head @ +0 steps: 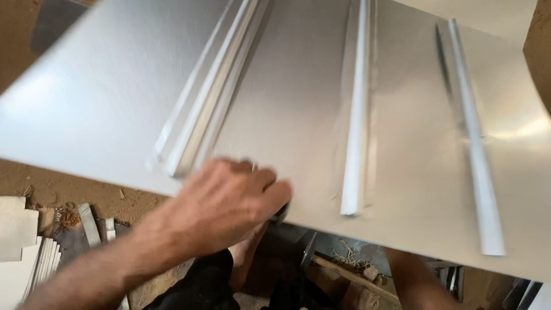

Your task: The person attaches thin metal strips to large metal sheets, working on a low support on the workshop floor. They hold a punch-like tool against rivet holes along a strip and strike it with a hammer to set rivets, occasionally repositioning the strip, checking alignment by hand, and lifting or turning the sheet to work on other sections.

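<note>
Lengthwise away from the viewer, metal sheet (287,103) with three ribs, left hand (229,201) pinching its near edge.

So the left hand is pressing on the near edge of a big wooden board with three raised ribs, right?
Not quite: the head view shows a shiny metal sheet, not a wooden board. The rest holds: the left hand rests on its near edge, and three raised ribs run along it.
</note>
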